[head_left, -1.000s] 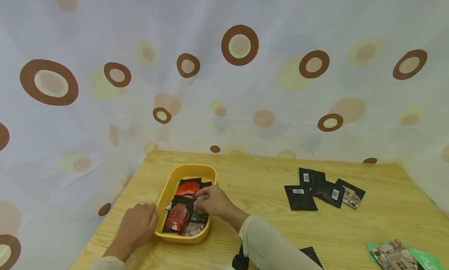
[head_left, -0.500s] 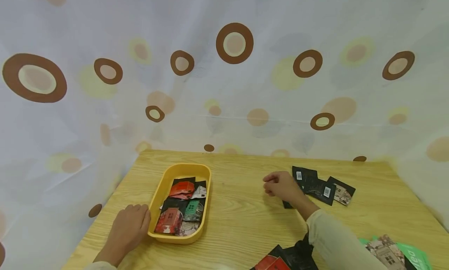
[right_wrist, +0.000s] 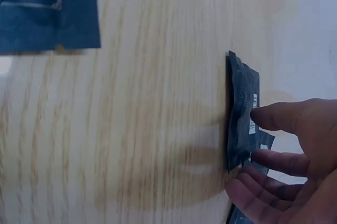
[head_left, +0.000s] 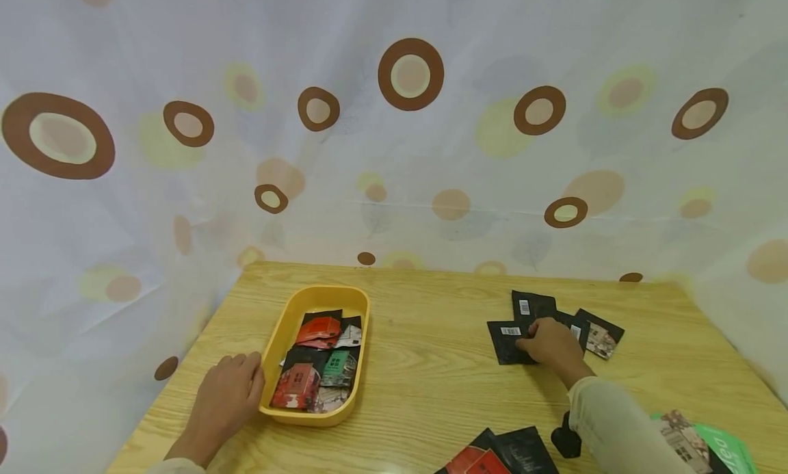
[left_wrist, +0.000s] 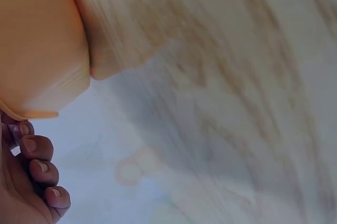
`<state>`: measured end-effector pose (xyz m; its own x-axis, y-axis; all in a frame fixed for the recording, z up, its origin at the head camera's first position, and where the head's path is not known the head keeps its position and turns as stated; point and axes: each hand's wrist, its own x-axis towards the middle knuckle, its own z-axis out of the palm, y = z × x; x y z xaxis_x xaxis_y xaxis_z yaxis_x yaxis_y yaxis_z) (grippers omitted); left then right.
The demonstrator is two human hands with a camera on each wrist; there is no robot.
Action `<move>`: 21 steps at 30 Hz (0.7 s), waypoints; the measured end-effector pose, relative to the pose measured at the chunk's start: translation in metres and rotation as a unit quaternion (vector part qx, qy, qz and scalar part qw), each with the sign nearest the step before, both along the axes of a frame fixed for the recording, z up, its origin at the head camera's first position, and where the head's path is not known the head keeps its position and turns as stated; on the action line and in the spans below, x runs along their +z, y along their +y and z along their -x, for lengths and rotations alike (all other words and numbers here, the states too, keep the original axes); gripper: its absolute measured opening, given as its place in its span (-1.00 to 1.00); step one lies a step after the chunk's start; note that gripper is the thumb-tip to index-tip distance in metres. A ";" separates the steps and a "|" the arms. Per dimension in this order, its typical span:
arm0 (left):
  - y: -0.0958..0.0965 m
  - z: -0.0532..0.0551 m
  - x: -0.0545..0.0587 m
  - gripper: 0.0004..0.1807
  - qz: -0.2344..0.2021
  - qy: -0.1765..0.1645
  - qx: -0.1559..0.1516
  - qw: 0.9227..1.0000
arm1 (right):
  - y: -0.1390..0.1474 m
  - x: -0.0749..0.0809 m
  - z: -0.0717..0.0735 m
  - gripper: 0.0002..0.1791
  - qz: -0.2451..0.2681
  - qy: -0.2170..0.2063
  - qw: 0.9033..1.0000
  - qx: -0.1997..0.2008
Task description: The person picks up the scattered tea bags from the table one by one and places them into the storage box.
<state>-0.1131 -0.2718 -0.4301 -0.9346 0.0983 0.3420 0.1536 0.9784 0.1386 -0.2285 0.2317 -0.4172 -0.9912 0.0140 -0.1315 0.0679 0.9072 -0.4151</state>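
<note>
My left hand [head_left: 224, 402] grips the left rim of a yellow plastic tray [head_left: 273, 351], its fingertips curled at the lip in the left wrist view. Inside lie several flat sachets, including a red-and-black one [head_left: 297, 385] and a green-labelled one [head_left: 337, 368]. Over at the right, my right hand [head_left: 554, 347] reaches over a black sachet [head_left: 505, 347] with a white barcode. The right wrist view has the thumb on that sachet's label [right_wrist: 253, 113] and the other fingers spread at its lower edge.
Behind the right hand lie another black sachet [head_left: 532, 303] and a brown-patterned one [head_left: 600, 337]. Red and black sachets [head_left: 523, 453] sit at the front edge. Front right, a green packet [head_left: 726, 446] is partly under a patterned sachet. A dotted curtain [head_left: 394, 152] surrounds the wooden table [head_left: 425, 364].
My right hand has left the tray, moved right and come down on the black sachet. A green-labelled sachet now shows in the tray. The left hand stays at the rim.
</note>
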 end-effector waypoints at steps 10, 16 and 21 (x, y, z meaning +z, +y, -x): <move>0.004 0.000 0.002 -0.70 -0.012 0.014 0.008 1.000 | 0.001 -0.006 -0.002 -0.37 -0.013 -0.006 1.000 -0.005; 0.003 0.003 0.000 -0.69 -0.007 0.032 0.001 0.999 | 0.004 -0.007 -0.006 -0.62 0.005 -0.018 1.000 -0.011; 0.003 0.004 -0.004 -0.69 -0.018 0.020 0.003 1.000 | 0.005 -0.004 -0.009 -0.66 0.020 -0.035 0.999 0.000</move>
<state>-0.1172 -0.2692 -0.4341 -0.9203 0.0805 0.3829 0.1548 0.9736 0.1675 -0.2193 0.2371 -0.4215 -0.9796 0.0066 -0.2007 0.0973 0.8899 -0.4456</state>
